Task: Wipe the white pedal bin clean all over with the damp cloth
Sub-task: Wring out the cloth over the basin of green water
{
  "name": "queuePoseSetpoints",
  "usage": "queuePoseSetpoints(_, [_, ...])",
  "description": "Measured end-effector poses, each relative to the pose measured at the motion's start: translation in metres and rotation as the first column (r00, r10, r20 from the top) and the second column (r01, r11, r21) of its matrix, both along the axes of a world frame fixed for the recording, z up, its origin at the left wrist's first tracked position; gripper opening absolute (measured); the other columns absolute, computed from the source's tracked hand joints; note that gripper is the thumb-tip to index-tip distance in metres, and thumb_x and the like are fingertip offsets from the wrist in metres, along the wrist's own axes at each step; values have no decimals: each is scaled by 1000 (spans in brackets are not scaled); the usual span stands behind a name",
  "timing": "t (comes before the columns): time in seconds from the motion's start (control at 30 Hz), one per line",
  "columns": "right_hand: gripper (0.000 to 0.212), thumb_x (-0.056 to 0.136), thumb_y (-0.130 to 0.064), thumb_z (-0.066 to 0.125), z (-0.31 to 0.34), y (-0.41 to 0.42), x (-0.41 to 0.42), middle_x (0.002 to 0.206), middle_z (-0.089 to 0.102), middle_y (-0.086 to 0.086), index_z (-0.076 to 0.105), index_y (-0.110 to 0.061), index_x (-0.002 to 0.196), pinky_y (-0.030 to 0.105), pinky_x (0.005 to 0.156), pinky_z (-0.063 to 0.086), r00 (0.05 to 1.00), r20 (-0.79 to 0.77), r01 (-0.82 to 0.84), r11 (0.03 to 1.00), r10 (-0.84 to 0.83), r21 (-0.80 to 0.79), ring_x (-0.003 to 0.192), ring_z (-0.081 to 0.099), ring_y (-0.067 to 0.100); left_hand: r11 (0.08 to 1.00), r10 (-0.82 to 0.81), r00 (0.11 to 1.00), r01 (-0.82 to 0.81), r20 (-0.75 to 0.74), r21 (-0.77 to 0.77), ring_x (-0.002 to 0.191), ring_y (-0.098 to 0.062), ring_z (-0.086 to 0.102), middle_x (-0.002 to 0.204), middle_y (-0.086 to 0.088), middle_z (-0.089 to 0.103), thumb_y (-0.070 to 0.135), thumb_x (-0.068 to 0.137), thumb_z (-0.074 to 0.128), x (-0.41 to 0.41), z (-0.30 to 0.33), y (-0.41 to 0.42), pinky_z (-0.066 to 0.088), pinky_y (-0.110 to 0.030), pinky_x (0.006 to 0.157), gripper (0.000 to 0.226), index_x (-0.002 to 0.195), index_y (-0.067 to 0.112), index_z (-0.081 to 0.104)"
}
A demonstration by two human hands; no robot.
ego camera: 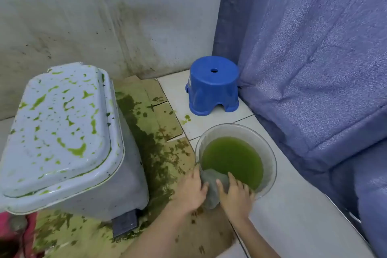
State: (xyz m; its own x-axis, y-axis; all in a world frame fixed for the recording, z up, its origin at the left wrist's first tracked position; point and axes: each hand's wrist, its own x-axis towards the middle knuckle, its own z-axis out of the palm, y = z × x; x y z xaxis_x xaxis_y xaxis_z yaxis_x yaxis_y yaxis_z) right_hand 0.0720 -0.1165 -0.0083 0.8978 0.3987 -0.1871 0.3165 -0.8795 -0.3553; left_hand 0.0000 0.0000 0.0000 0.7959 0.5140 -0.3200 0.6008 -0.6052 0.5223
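The white pedal bin (62,138) stands at the left, lid down and spattered with green blotches; its grey pedal (125,223) sticks out at the base. A clear bowl (270,155) of green water sits on the floor to its right. Over the bowl's near rim, a grey damp cloth (211,188) is bunched between my hands. My left hand (191,191) grips the cloth's left side. My right hand (235,195) grips its right side, fingers curled over it at the rim.
Stained cardboard (159,153) with green and brown blotches lies under and beside the bin. A blue plastic stool (212,86) stands by the wall corner. A blue curtain (314,69) hangs along the right. Red fabric (14,234) shows at the bottom left.
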Motion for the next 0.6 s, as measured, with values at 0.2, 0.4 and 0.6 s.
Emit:
queuePoseSetpoints(0.2, [57, 96, -52, 32, 3, 10, 4, 128, 60, 1, 30, -22, 145, 40, 116, 7, 983, -182, 11, 1000, -15, -28, 128, 45, 21, 933, 132, 991, -135, -30, -335, 131, -23, 43, 147, -4, 40, 40, 89, 59, 7, -16, 0, 37, -34, 108, 89, 152, 17, 1])
queuePoseSetpoints(0.4, [54, 83, -3, 63, 15, 18, 15, 124, 57, 7, 48, -32, 126, 44, 95, 49, 809, -587, 419, 734, -33, 535, 112, 55, 23, 863, 301, 953, -290, -42, -413, 103, -19, 61, 113, -3, 64, 40, 70, 80, 10, -5, 4, 52, -35, 87, 58, 114, 13, 51])
queuePoseSetpoints(0.6, [58, 79, 7, 67, 52, 24, 24, 109, 64, -1, 52, -26, 124, 41, 88, 54, 813, -570, 462, 468, 114, 753, 101, 63, 15, 822, 354, 925, -240, 134, -516, 77, 0, 62, 90, 7, 68, 35, 80, 74, 7, 47, 16, 48, -10, 58, 25, 97, 19, 64])
